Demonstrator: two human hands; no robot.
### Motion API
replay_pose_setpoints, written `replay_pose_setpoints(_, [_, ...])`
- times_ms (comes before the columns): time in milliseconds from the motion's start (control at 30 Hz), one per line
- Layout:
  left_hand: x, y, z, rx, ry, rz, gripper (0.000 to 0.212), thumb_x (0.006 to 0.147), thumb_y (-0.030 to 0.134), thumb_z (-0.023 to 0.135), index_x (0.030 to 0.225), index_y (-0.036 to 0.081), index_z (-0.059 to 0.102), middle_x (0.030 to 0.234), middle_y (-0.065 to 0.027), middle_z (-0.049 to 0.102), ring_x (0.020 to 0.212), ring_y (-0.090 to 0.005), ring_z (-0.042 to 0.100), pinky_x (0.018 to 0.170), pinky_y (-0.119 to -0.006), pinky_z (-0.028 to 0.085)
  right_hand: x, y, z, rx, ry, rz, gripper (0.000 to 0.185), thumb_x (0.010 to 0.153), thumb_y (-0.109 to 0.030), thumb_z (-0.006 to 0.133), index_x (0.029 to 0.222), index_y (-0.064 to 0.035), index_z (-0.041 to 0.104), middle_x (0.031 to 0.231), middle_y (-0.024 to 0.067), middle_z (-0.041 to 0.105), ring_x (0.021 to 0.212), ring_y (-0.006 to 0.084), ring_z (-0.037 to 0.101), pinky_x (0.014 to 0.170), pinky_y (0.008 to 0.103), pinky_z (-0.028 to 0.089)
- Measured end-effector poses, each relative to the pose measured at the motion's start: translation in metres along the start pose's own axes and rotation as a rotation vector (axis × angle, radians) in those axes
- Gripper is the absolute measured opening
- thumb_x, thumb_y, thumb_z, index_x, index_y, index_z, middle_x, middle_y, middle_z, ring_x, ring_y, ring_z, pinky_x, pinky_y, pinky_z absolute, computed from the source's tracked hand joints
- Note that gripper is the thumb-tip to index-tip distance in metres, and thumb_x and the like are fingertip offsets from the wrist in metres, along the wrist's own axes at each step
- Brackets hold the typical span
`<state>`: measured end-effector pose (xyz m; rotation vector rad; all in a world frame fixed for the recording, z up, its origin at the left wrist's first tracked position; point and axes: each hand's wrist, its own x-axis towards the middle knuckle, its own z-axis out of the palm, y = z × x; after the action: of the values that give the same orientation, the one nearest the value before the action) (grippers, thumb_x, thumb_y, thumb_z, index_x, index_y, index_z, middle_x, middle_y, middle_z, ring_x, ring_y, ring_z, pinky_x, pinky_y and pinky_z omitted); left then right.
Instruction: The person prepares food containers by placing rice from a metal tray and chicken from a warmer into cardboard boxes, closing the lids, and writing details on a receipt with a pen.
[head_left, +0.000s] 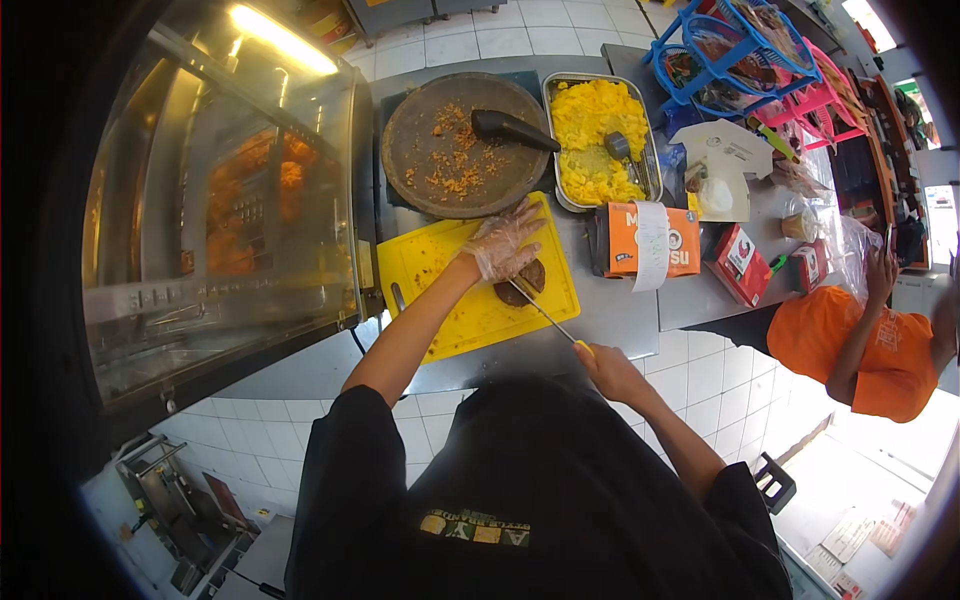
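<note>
A yellow plastic cutting board (457, 322) lies on the steel counter, with brown stains and crumbs on it. On its right part is a dark brown piece of food, perhaps a meat patty (531, 277), with a knife (546, 313) across it. My right hand (616, 375), bare, grips the knife's yellow handle. In a clear plastic glove, my left hand (504, 241) rests on the food's upper left edge, fingers partly spread; how firmly it holds the piece is hidden. Beyond the board, a round stone mortar (409, 172) holds orange crumbs and a black pestle (517, 130).
A metal tray (564, 201) of yellow food with a scoop stands behind an orange box (622, 262). A glass-fronted warming cabinet (225, 225) borders the board's left. Blue baskets (675, 67) and red boxes (739, 266) are at right, near a person in orange (855, 352).
</note>
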<state>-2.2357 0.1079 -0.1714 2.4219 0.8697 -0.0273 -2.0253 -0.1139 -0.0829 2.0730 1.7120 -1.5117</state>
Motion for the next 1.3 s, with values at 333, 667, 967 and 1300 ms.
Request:
replay_pose_setpoints(333, [0.004,0.01,-0.009,0.026,-0.018,0.044,0.051,0.099,0.034,0.044,0.144,0.011,0.046,0.16,-0.0101,0.026,0.149,-0.0278,0.018,0.12,-0.045,0.021,0.004,0.008,0.01,0.127,0.024,0.014,0.057,0.103,-0.049,0.039,0.093,0.0018,0.062,0.091,0.0304,0.064,0.093,0.0509,0.058,0.082,0.0557,0.044])
replay_pose_setpoints(667, [0.041,0.022,-0.007,-0.07,0.022,0.207,0.038,0.097,0.027,0.048,0.127,0.006,0.059,0.15,-0.0133,0.042,0.143,-0.0317,0.03,0.118,-0.042,0.026,-0.01,0.005,-0.046,0.047,-0.011,0.094,0.062,0.103,-0.052,0.032,0.089,0.0019,0.059,0.083,0.029,0.062,0.089,0.0503,0.058,0.08,0.0544,0.044])
replay_pose_setpoints(967, [0.038,0.023,0.001,0.167,0.086,0.327,0.034,0.099,0.029,0.046,0.12,0.008,0.063,0.146,-0.014,0.044,0.146,-0.0321,0.025,0.121,-0.046,0.019,0.015,0.054,0.03,0.136,0.181,-0.028,0.049,0.102,-0.044,0.044,0.089,0.001,0.061,0.086,0.0279,0.064,0.088,0.0512,0.058,0.078,0.0563,0.045])
replay_pose_setpoints(1300, [-0.045,0.06,0.019,-0.167,0.933,-0.322,0.026,0.087,0.016,0.066,0.108,0.002,0.063,0.12,-0.0223,0.058,0.116,-0.0379,0.053,0.098,-0.047,0.044,-0.018,0.047,-0.021,0.157,0.135,0.0,0.058,0.103,-0.05,0.035,0.095,0.0015,0.06,0.09,0.0278,0.063,0.089,0.0488,0.057,0.082,0.0525,0.043])
